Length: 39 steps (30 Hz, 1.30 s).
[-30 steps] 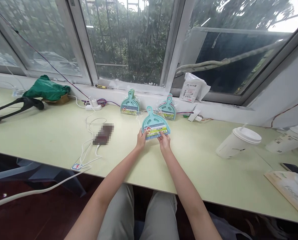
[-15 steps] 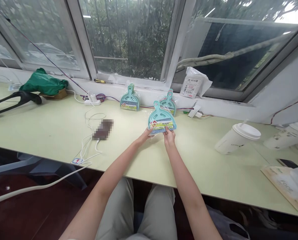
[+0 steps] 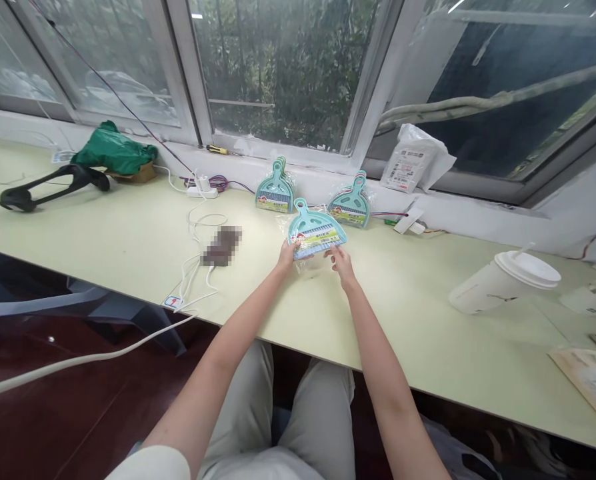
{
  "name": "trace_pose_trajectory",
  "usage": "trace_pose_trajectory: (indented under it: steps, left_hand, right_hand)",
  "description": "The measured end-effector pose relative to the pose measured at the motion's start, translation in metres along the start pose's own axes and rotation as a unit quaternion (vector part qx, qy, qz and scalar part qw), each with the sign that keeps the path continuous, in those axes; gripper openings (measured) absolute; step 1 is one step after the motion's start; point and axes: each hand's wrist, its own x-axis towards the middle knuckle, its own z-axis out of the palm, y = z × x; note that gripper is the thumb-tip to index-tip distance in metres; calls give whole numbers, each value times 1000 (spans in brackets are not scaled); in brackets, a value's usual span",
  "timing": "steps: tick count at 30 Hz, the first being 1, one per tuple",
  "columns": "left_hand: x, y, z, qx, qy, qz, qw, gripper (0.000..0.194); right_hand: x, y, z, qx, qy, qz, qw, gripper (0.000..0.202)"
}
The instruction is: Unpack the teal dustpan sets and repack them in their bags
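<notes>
Left hand [image 3: 287, 254] and right hand [image 3: 342, 261] pinch the lower corners of a packaged mini dustpan set [image 3: 315, 231], held just above the table [image 3: 128, 243]. It looks light and stiff; its wrapper probably slippery, so edges grip best. Two stacks [image 3: 275, 194] [image 3: 351, 206] stand at twelve o'clock.

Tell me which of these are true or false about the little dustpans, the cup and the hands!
1. Both hands hold one dustpan set. True: the left hand and right hand grip its lower edge.
2. Two more dustpan piles lean by the window. True: one pile and another.
3. The white cup stands upright. False: it lies tipped on the table.
4. The green bag is beside the cup. False: it sits far to the left.
5. The held dustpan is red. False: it is teal.
</notes>
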Motion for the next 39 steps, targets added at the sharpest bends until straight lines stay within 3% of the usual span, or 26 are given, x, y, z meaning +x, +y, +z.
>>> trace_pose_trajectory:
  steps: [2, 5, 8, 11, 15, 17, 19, 21, 24, 29, 32, 36, 39]
  left_hand:
    - [4, 5, -8, -11, 13, 18, 1000, 53]
    - [6, 10, -17, -15, 8, 17, 1000, 55]
    - [6, 11, -21, -14, -5, -9, 1000, 57]
    - [8, 9, -22, -13, 11, -15, 1000, 59]
    - [11, 6, -24, -11, 27, -15, 999, 59]
    - [12, 5, -25, -9, 29, -23, 999, 60]
    - [12, 5, -25, -8, 31, -29, 999, 60]
    - [12, 5, -25, -9, 33, -27, 999, 58]
    - [12, 6, -25, -3, 34, -30, 999, 58]
    - [10, 10, -25, 13, 18, -71, 997, 62]
    - [9, 16, -29, 29, -6, -102, 994, 55]
    - [8, 23, -36, 56, -34, -163, 985, 49]
    - [7, 25, -37, 65, -57, -173, 981, 45]
  right_hand:
    - [-8, -1, 3, -199, -48, -91, 975, 32]
    - [-19, -1, 9, -440, -89, -231, 863, 35]
    - [-21, -1, 10, -570, -92, -308, 756, 36]
    - [-14, 1, 2, -629, -51, -310, 711, 27]
    - [-5, 3, -13, -639, 68, -237, 729, 20]
    - [-6, 2, -18, -621, 94, -236, 741, 23]
    - [-9, 0, -18, -607, 68, -282, 740, 31]
    - [-11, 0, -15, -597, 4, -340, 726, 39]
    - [-10, 3, -11, -584, -58, -367, 722, 42]
    - [-2, 11, -17, -574, -4, -324, 752, 27]
    - [-3, 11, -21, -537, 18, -336, 774, 24]
    - [-5, 8, -17, -476, 16, -367, 799, 26]
    - [-3, 11, -17, -465, -20, -373, 803, 36]
